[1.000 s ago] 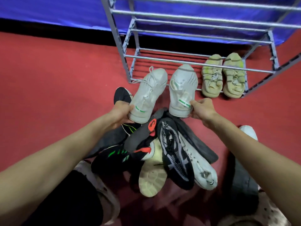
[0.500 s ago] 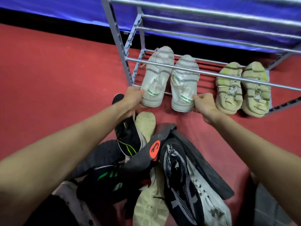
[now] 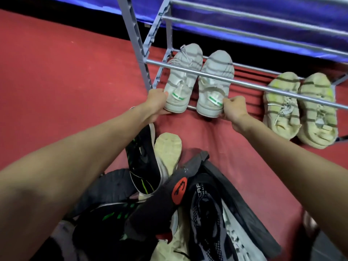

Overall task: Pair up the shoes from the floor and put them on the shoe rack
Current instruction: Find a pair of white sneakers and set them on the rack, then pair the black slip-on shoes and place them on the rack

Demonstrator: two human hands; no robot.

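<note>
Head view looks down along both bare forearms to the foot of the shoe rack (image 3: 138,44), and both hands are on shoes. Left hand (image 3: 156,102) is curled around the heel of the left white sneaker (image 3: 183,76), thumb pressed against its outer side by the little green tab, fingers wrapped underneath and out of sight. Right hand (image 3: 234,109) pinches the heel of the right white sneaker (image 3: 214,83), thumb and fingertips closed on the back rim beside its own green tab. Both white sneakers sit side by side on the bottom rails at the rack's left end, toes pointing away, heels hanging over the front rail towards the camera, with a higher silver rail (image 3: 244,82) crossing over their laces. Further right on that same bottom tier sits the pale yellow pair (image 3: 299,108), set close together, well apart from the right hand. Closer to the camera, on the red floor (image 3: 56,81), lies the heap of unsorted shoes: a black sneaker with green accents (image 3: 143,159) just under the left forearm, a cream sole (image 3: 167,149) turned upward beside it, a dark sole with a round orange logo (image 3: 178,190), and a black-and-grey knit shoe (image 3: 205,213) on top of a white one.
</note>
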